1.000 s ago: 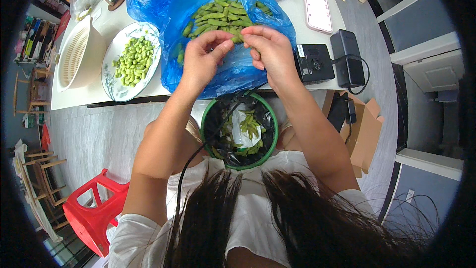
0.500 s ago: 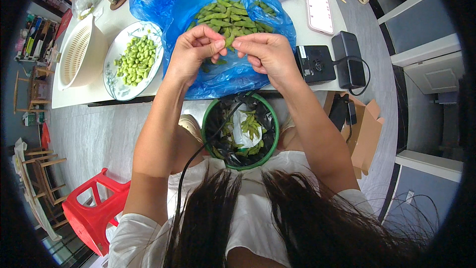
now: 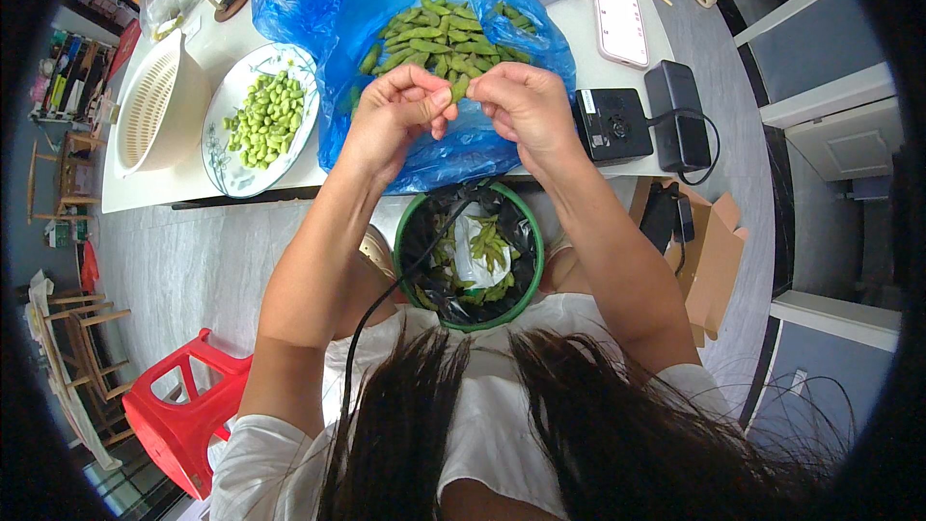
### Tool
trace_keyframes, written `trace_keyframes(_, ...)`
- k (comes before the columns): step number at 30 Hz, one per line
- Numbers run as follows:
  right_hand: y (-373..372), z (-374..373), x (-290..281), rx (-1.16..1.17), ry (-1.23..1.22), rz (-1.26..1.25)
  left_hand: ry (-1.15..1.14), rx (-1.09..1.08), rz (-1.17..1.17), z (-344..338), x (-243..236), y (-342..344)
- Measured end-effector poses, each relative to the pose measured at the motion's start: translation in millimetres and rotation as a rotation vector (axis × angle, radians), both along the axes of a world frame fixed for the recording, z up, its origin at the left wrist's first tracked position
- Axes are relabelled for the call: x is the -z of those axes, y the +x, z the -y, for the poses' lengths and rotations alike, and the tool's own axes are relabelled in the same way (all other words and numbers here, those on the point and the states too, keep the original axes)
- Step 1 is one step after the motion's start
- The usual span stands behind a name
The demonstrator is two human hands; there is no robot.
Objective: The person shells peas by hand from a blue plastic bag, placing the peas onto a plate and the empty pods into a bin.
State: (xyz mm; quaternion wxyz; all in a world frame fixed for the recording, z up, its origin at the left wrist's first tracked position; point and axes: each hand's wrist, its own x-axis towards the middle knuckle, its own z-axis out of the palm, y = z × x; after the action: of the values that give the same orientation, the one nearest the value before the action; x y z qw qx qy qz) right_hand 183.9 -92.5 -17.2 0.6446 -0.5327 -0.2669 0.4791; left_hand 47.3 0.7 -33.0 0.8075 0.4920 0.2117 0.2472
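Between my two hands is one green soybean pod (image 3: 459,89), pinched from both sides. My left hand (image 3: 400,116) grips its left end between thumb and forefinger. At its right end, my right hand (image 3: 524,108) closes thumb and fingertips on it. Both hands are over an open blue plastic bag (image 3: 424,169), where a pile of pods (image 3: 439,31) lies just beyond my fingers. Left of the bag, a white patterned plate (image 3: 220,150) bears a heap of shelled green beans (image 3: 266,119).
A green-rimmed bin (image 3: 536,275) with a black liner and empty pods stands between my knees. On the table (image 3: 145,191) are a cream basket (image 3: 169,106), a phone (image 3: 620,22) and black devices (image 3: 614,125). A red stool (image 3: 183,415) and cardboard box (image 3: 709,265) flank me.
Both hands have shifted slightly, to the right and nearer me, with the pod still pinched between them. More of the pile shows beyond my left hand.
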Motion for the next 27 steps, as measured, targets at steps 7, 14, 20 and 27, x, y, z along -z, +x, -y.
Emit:
trace_keyframes(7,5.0,-2.5,3.1,-0.037,0.014,-0.217,0.054,-0.043,0.014,5.0,-1.5,1.2)
trace_keyframes(14,-4.4,-7.8,9.0,0.153,0.054,0.424,0.820,-0.193,-0.280,12.9,-9.9,-0.4)
trace_keyframes(20,-7.4,-6.7,14.0,0.182,0.098,0.416,0.780,-0.221,-0.232,15.8,-1.7,3.2)
trace_keyframes(27,-7.1,-3.2,1.8,0.003,0.036,0.025,0.206,-0.115,-0.087,7.7,-13.0,-2.2)
